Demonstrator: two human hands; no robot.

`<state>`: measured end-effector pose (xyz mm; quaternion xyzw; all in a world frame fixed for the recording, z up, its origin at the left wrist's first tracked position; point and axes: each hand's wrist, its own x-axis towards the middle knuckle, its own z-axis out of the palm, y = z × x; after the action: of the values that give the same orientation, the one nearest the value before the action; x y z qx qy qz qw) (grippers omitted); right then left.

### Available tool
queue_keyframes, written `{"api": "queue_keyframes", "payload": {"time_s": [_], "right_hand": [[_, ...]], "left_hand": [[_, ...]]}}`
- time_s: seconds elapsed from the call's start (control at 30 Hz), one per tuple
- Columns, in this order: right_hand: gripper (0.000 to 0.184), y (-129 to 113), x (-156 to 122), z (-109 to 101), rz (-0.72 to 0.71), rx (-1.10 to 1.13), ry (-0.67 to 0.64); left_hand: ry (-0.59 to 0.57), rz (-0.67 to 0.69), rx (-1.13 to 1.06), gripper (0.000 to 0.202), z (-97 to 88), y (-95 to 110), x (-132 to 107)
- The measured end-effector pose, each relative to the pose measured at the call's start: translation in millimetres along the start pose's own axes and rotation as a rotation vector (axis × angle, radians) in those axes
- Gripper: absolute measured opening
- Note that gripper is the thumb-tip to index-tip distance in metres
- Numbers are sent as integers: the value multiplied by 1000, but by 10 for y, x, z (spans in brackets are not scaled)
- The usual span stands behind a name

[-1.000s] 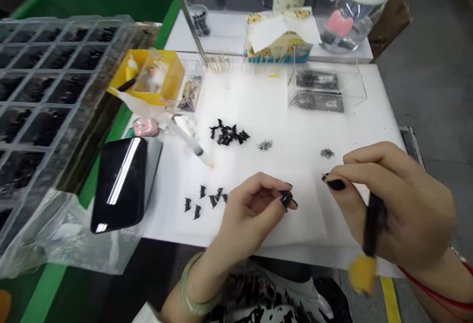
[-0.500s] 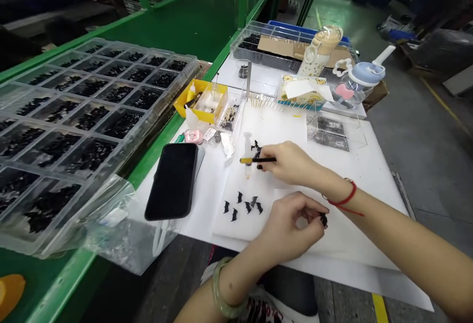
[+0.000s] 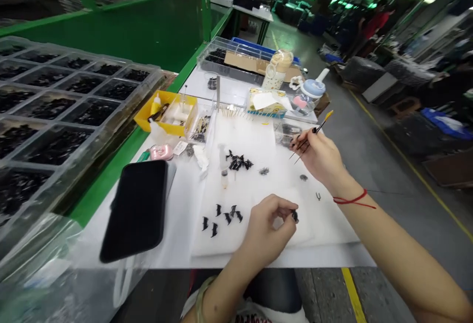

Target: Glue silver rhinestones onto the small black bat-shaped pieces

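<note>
Near the front of the white foam pad, my left hand [image 3: 268, 227] pinches a small black part [image 3: 294, 215] between thumb and fingertips. My right hand [image 3: 320, 158] is raised over the pad's right side and closed around dark tweezers [image 3: 303, 146] with a yellow end. Their two thin tips point down and left, apart from the pad. A heap of black parts [image 3: 239, 161] lies beside a clear syringe [image 3: 224, 177]. Several bat-shaped black pieces [image 3: 227, 218] are spread left of my left hand. Two little piles of tiny dark bits, one grey pile [image 3: 263, 171] and another pile [image 3: 303, 177], sit farther right.
A black phone [image 3: 135, 209] lies at the left, beside a compartment tray [image 3: 74, 116] of black parts. Behind the pad stand a yellow box [image 3: 166, 111], a tissue box [image 3: 266, 101], a cream bottle [image 3: 275, 71] and a blue-lidded cup [image 3: 310, 93].
My right hand has moved from the black heap to the right and turned, bringing the tweezer tips into view. The left hand keeps its pinch. The camera view has swung up and right.
</note>
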<state>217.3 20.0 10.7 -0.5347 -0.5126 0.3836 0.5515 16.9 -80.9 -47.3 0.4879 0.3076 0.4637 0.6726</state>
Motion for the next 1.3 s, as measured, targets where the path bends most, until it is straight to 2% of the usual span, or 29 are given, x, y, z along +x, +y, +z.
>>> {"api": "queue_keyframes", "payload": {"time_s": [0.1,0.2,0.3,0.4,0.5,0.6,0.7,0.77,0.87,0.93,1.03,1.1,1.17,1.3], "right_hand": [[33,204,-3,-128,-12,54,119],[32,373,18,-116,-42,62,176],[34,477,50,-37,-78,38,175],[34,508,67,31,-83,-29,112],[34,421,66,36,-79,-128,48],[37,161,-2,18,-141,-250,90],[57,-183,-188,175,-236,-347,145],[65,-357,-311,445,-247,-387,32],[74,-466,-340,962,-130,-412,-362],[63,-459,-249,1252,4,-444,-626],[38,-390,-78,1497,126,-525,-877],[29,-335,-18,1553,169,-554,-959],[27,-291,-15,1567,214,-537,-980],[29,-337,-76,1543,258,-351,-888]], "left_hand": [[3,-18,-9,21,-21,3,-7],[-2,-20,-19,18,-29,13,-16],[14,-15,-25,15,-27,16,-29],[28,-13,-25,13,-25,1,-36],[26,-18,-19,13,-40,-28,-24],[-13,-19,-5,14,-68,-52,4],[-46,-12,12,16,-76,-43,30],[-51,-7,18,19,-59,-21,42],[-73,-7,35,23,-13,11,57],[-86,-22,60,25,11,15,70],[-83,-47,85,27,26,2,93],[-78,-59,81,25,28,-3,102],[-74,-69,71,22,26,0,101],[-77,-86,44,17,6,21,85]]}}
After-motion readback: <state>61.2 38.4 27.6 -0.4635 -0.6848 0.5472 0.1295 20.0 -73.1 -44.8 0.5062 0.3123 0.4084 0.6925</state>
